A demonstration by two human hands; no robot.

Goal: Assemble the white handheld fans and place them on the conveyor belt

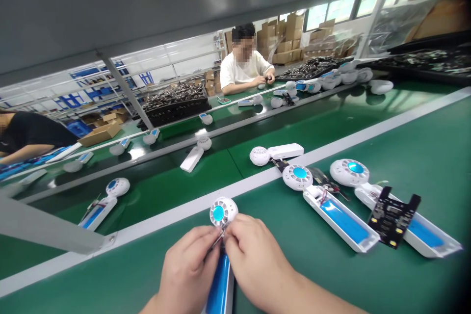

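Note:
A white handheld fan (223, 211) with a turquoise hub lies in front of me, its opened handle showing a blue battery (220, 287). Over its neck, my left hand (189, 265) is closed, pinching a thin dark circuit board (214, 243) seen nearly edge-on. My right hand (257, 257) is closed too, thumb and fingertips at the board's upper end, close to the left fingertips. The hands cover the neck and part of the handle. Any wires between the fingertips are too small to make out.
Two opened fans (340, 218) (356, 171) lie to the right, with a black circuit board (395, 218) across one handle. Beyond a pale rail (176, 211), several fans lie on the green belt (228, 162). A co-worker (245, 61) sits opposite. A slanted post (47, 225) stands left.

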